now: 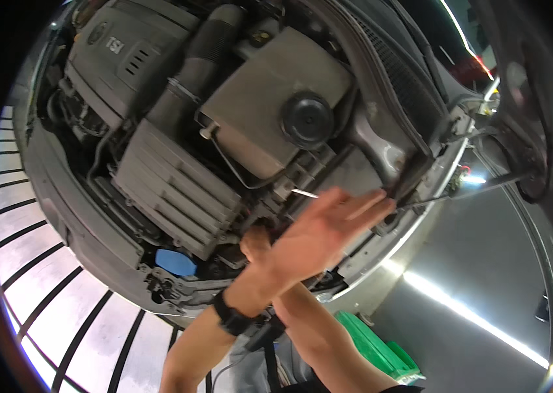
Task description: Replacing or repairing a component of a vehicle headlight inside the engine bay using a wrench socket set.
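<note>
My forearms cross over the front corner of a car's engine bay. My left hand (pixel 325 229), with a black watch (pixel 232 318) on its wrist, reaches to the right above the other arm. Its fingers are stretched out and slightly blurred. A thin pale rod (pixel 304 194) shows beside its upper edge; whether the hand touches it I cannot tell. Lower down, my right hand (pixel 255 243) reaches into the gap beside the ribbed air filter box (pixel 175 187). Its fingers look curled, partly hidden by the left hand and wrist, and what they hold is out of sight.
Beyond the hands sits a grey box-shaped reservoir (pixel 270 98) with a round black cap (pixel 306 119). A plastic engine cover (pixel 119 56) lies at the far left. A blue cap (pixel 176 262) is near the front edge. A strut (pixel 473 190) rises at right; a green object (pixel 374 347) is below.
</note>
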Tool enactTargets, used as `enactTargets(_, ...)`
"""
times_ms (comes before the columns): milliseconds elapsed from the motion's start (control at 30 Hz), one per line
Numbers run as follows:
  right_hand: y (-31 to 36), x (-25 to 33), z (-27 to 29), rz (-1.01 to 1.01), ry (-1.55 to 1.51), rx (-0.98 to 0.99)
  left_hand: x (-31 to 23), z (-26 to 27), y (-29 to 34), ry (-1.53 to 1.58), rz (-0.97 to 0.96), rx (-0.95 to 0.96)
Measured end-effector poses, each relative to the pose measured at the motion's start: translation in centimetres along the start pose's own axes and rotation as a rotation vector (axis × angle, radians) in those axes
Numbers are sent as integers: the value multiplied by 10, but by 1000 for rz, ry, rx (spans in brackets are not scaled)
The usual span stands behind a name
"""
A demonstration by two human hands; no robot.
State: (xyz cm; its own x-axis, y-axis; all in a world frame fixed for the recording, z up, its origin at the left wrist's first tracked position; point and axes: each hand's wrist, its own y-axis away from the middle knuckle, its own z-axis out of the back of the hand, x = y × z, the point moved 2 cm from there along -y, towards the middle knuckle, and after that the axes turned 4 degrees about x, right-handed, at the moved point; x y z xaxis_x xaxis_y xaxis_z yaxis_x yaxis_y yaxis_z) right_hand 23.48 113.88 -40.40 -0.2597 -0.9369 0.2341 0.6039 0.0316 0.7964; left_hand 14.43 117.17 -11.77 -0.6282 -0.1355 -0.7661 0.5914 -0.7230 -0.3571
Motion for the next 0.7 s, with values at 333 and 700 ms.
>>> enactTargets(333,30,9,40,-81,-31,222,95,104,-50,74,475,-564)
enactTargets(700,6,-13,-19,30,178,-9,168,79,-54,-117,541,-250)
